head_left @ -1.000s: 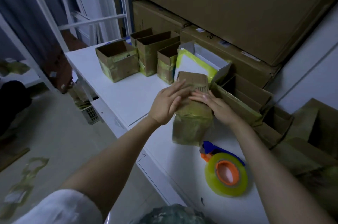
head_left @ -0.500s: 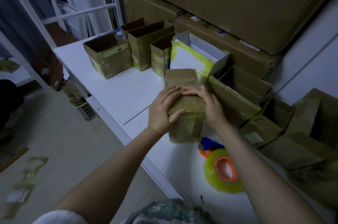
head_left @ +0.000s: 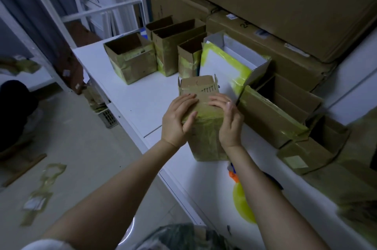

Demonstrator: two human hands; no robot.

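A cardboard box (head_left: 206, 141) wrapped in yellowish tape stands upright on the white surface (head_left: 146, 94), held between both hands. The left hand (head_left: 178, 119) grips its top front edge: the fingers (head_left: 187, 99) lie across the closed top flap and the thumb presses against the front face. The right hand (head_left: 229, 123) clasps the box's right side, with its fingers bent over the top flap close to the left fingers, though not touching them.

Just beyond the fingers stands a white box (head_left: 218, 70) edged with bright yellow tape, open at the top. Farther beyond and to the left of the fingers, a row of open brown boxes (head_left: 132, 66) stands on the same surface. Just to the right of the right fingers lies a long open box (head_left: 269, 119), also taped. Nearer the person than the fingers, partly hidden under the right forearm, a yellow tape roll (head_left: 242, 207) lies on the surface. Large cartons (head_left: 285, 4) are stacked well beyond the fingers. Far to the left of the fingers, tape scraps (head_left: 44, 184) lie on the floor.
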